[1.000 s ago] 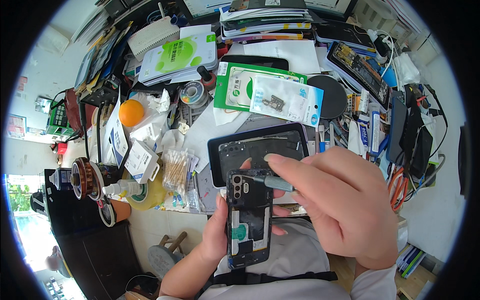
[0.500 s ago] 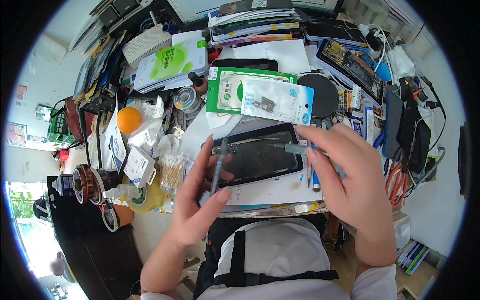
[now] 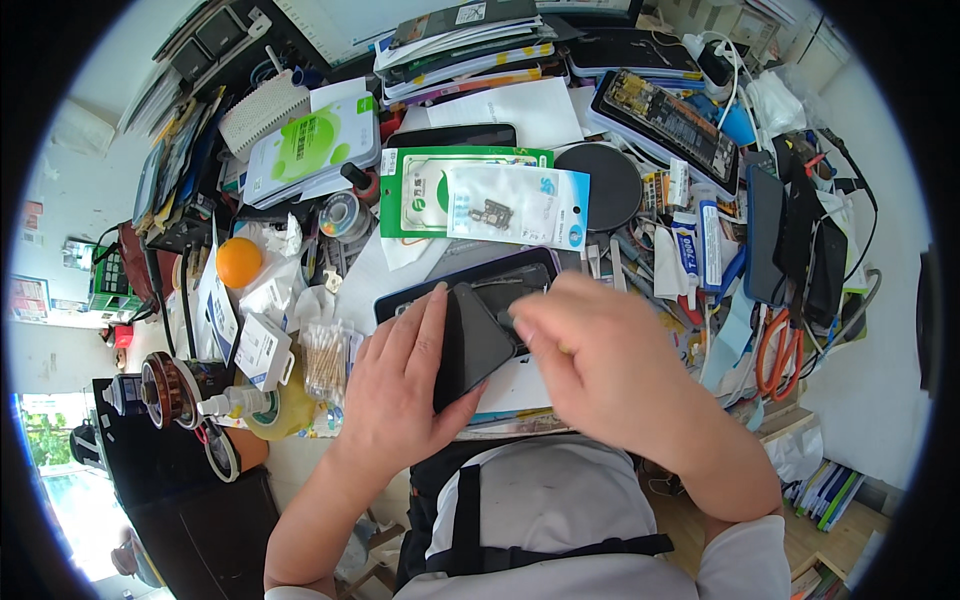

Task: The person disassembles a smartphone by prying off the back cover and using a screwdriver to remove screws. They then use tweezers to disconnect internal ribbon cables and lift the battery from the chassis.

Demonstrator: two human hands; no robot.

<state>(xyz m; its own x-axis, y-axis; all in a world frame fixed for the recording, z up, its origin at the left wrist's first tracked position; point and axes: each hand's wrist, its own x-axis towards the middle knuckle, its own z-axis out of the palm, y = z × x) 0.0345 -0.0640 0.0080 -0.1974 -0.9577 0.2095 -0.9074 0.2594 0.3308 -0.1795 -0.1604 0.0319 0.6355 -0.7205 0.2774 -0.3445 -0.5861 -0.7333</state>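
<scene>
My left hand (image 3: pixel 395 375) grips a dark, glossy phone-sized panel (image 3: pixel 472 345) by its left and lower edges, tilted over the mat. At that panel's right edge is my right hand (image 3: pixel 620 365), slightly blurred, its fingers closed round a slim grey tool (image 3: pixel 505 319). Most of the tool is hidden by the fingers. Under the panel lies a dark phone body (image 3: pixel 535 272) with its inside uncovered, on a white sheet (image 3: pixel 515 392). Both hands and the panel cover part of it.
Behind the phone lie a clear parts pouch (image 3: pixel 520 205) and a green-edged packet (image 3: pixel 405 205). Cotton swabs (image 3: pixel 325 360), a solder spool (image 3: pixel 343 216) and an orange (image 3: pixel 239 262) stand to the left. Glue tubes (image 3: pixel 708 245), a dark phone (image 3: pixel 765 235) and orange-handled pliers (image 3: pixel 775 355) crowd the right.
The panel in my left hand has turned from edge-on to face-up above the phone. My right hand has moved left and in to its edge. The whole view has shifted slightly.
</scene>
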